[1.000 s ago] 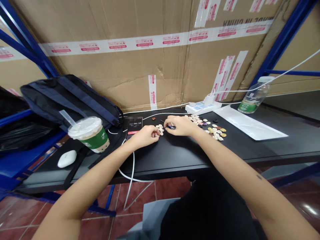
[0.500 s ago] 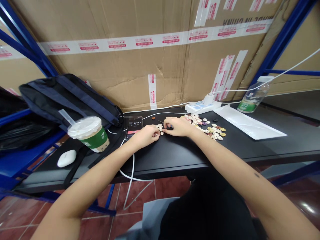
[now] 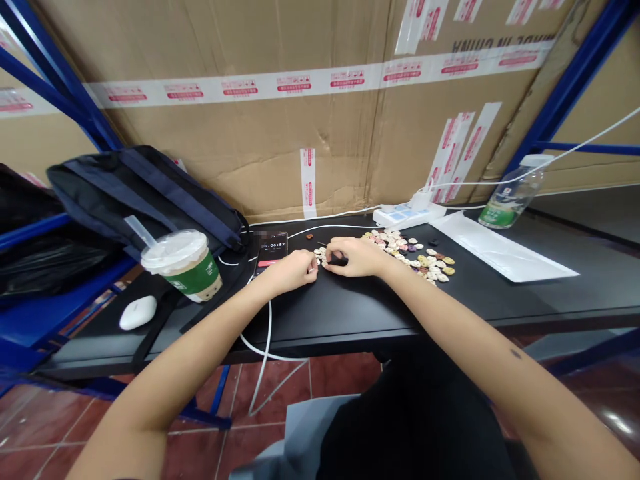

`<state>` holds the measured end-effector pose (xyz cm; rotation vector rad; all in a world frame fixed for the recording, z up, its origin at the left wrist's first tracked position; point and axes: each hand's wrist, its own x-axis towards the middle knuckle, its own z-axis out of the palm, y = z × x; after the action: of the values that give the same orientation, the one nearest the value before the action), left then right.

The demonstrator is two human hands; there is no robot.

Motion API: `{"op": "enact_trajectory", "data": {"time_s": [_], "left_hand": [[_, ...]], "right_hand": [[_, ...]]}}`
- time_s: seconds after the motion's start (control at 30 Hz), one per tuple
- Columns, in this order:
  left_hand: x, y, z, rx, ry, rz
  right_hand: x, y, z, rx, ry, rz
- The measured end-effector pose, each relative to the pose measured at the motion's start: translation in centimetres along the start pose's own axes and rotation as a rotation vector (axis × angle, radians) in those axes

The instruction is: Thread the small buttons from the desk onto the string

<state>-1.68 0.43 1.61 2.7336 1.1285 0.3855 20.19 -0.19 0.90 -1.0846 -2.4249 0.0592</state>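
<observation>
My left hand (image 3: 294,270) rests on the black table (image 3: 350,307), fingers curled, with the tips pinching at a short row of small pale buttons (image 3: 321,255). Right beside it, my right hand (image 3: 357,257) is closed around a small dark piece (image 3: 340,261), and a thin dark pin pokes out behind its fingers. The two hands almost touch over the pale row. A loose pile of pale, yellow and purple buttons (image 3: 417,255) lies just right of my right wrist. What exactly sits between the fingertips is too small to make out.
A phone (image 3: 271,252) with a running timer lies left of my left hand, a white cable (image 3: 266,327) trailing off the table edge. A lidded cup (image 3: 183,265), white mouse (image 3: 138,312) and dark bag (image 3: 145,193) stand left. Power strip (image 3: 408,215), bottle (image 3: 513,193) and white sheet (image 3: 500,248) are right.
My right hand has slid a little left toward the pale row and closed in on my left hand. The phone timer has counted up. The view shifted slightly.
</observation>
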Motion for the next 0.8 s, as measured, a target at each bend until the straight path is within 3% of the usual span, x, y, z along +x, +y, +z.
{"op": "enact_trajectory", "data": {"time_s": [0.3, 0.53, 0.8], "left_hand": [[0.02, 0.0, 0.54, -0.1, 0.036, 0.009], [-0.04, 0.11, 0.45, -0.091, 0.044, 0.021], [0.1, 0.35, 0.63, -0.175, 0.096, 0.002]], "right_hand": [[0.05, 0.02, 0.19, -0.023, 0.039, 0.025], [0.27, 0.1, 0.47, -0.027, -0.01, 0.006], [0.05, 0.14, 0.09, 0.013, 0.062, 0.045]]}}
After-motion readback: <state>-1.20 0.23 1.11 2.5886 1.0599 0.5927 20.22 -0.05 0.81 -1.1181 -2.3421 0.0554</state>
